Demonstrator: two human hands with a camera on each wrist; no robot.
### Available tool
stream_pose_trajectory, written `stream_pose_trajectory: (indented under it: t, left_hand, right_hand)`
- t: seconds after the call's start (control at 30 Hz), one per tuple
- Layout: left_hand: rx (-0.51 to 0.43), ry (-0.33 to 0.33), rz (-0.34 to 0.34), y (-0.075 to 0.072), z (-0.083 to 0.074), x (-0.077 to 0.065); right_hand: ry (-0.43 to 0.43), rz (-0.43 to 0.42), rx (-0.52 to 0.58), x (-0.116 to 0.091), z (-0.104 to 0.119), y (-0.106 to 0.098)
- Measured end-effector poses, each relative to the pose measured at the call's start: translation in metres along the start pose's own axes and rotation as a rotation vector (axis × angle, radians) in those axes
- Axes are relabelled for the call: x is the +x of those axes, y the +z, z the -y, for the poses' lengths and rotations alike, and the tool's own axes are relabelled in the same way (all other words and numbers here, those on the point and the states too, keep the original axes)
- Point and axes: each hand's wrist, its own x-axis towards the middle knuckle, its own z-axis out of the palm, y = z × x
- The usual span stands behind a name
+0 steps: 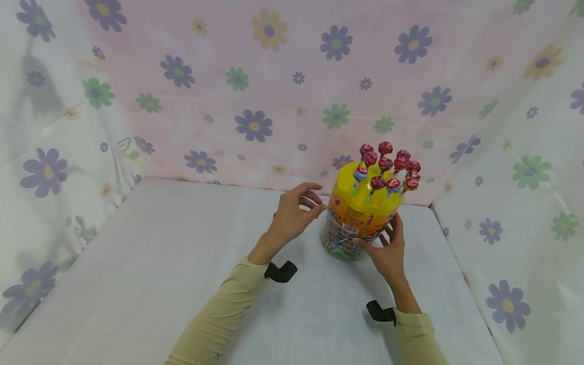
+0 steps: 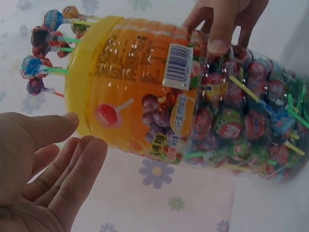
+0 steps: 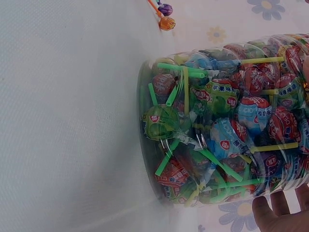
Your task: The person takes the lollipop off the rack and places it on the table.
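A large clear jar [image 1: 349, 228] with an orange label stands tilted on the table, packed with wrapped lollipops that show through its wall in the right wrist view. Several lollipops [image 1: 385, 164] stick up by their sticks from its yellow lid [image 1: 343, 188]. My right hand [image 1: 389, 256] grips the jar from the right, thumb on the front and fingers round the far side. To the left of the lid is my left hand [image 1: 292, 210], its fingers loosely bent and nothing between them. In the left wrist view its fingertips [image 2: 94, 147] lie right by the lid's edge.
Two loose lollipops, one orange [image 3: 167, 23] and one purple, show beyond the jar in the right wrist view. The white tabletop [image 1: 182, 263] meets a flower-patterned cloth [image 1: 219, 96] at the back and sides. Black wrist cameras [image 1: 281, 272] sit on both sleeves.
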Motion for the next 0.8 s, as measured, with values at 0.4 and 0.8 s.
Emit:
stream_pose_trajectory:
  t: [0.4, 0.8]
  left_hand:
    - [-0.054, 0.121, -0.044, 0.017, -0.023, 0.015]
    - [-0.120, 0.168, -0.078, 0.036, -0.037, 0.031]
  right_hand:
    - [-0.010, -0.002, -0.007, 0.001, -0.001, 0.000]
    - [0.003, -0.002, -0.006, 0.001, -0.002, 0.000]
